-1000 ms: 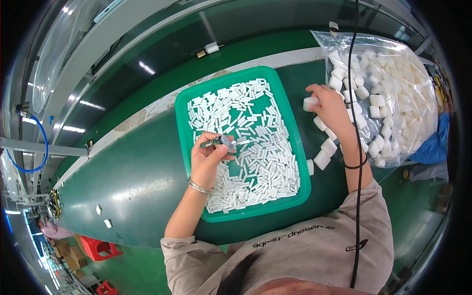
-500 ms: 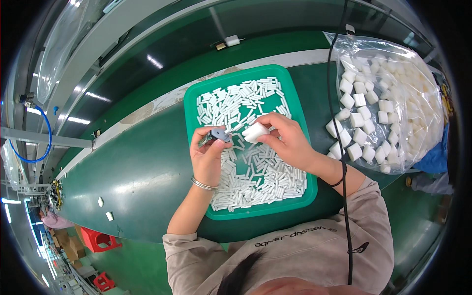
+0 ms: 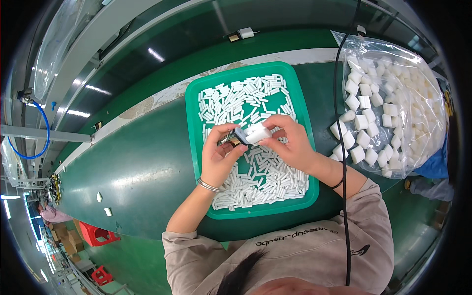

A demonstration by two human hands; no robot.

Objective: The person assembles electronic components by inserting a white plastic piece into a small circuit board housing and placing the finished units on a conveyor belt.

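Left grip [image 3: 216, 153] pinching dark, grey-ended piece [image 3: 239, 135], right grip [image 3: 293, 141] pinching chunky white block [image 3: 259, 135]

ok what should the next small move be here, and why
Probably ease the white block gently toward the grey end of the small dark device: the right hand holds the block right by that end, while the left hand holds the device. Whether the two touch is hard to tell, so little force seems wise.

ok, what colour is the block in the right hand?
White. The block in the right hand shows best in the head view.
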